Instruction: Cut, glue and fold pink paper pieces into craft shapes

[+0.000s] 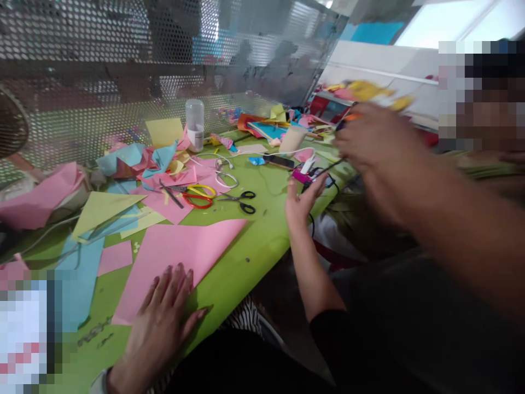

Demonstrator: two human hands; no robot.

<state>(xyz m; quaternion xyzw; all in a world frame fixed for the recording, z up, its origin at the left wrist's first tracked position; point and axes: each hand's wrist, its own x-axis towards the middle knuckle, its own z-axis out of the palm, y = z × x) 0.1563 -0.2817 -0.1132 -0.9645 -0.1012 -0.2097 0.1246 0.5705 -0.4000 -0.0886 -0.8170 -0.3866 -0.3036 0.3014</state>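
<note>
My left hand (pixel 166 309) lies flat, fingers stretched out, on a large pink paper sheet (pixel 168 251) whose right corner curls up. My right hand (pixel 301 202) reaches over the table's right edge with thumb and fingers apart. Just beyond it are a magenta object (pixel 301 176) and a white plug (pixel 307 165); I cannot tell whether it touches them. A co-worker's blurred hand (pixel 365 134) is close by, with a thin dark rod-like thing (pixel 331 166) pointing from it toward my right fingers. Scissors with black handles (pixel 246 202) rest on the table beyond the pink sheet.
Red-and-yellow-handled scissors (pixel 200 197) lie among pink, blue and yellow paper scraps (pixel 109 210). A clear bottle (pixel 195 126) stands by the perforated metal screen (pixel 123 71). White cables (pixel 227 178), a dark phone-like object (pixel 279 160) and a beige cup-like object (pixel 292 139) occupy the green table (pixel 262 235).
</note>
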